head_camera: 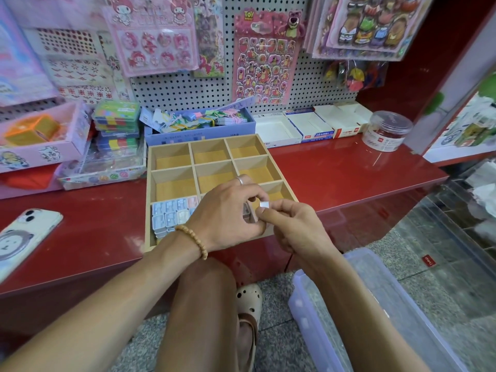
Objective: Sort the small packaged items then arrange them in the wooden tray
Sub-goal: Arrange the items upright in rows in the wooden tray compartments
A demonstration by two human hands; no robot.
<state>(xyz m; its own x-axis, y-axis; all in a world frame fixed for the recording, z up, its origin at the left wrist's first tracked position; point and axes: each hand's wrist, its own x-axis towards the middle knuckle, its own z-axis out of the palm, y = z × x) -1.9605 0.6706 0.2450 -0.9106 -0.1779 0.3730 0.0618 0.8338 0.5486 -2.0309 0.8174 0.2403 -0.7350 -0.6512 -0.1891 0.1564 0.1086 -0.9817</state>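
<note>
Wooden tray point(171, 153): nine compartments, one filled. Left hand point(225, 213) grips one packet point(248, 212); right hand point(292, 224) pinches another point(264, 205).

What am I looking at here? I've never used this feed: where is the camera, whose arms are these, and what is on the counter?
There is one picture only, from a camera worn on a person's head, looking forward and down. No machine: the two bare arms are the wearer's own. The left hand, with a bead bracelet and a ring, and the right hand meet over the near edge of a wooden tray with square compartments. The fingers of the right hand pinch a small white packaged item; the left hand grips another small packet, mostly hidden. The near-left compartment holds small blue and pink packets. The tray sits on a red counter, with a phone at left.
</note>
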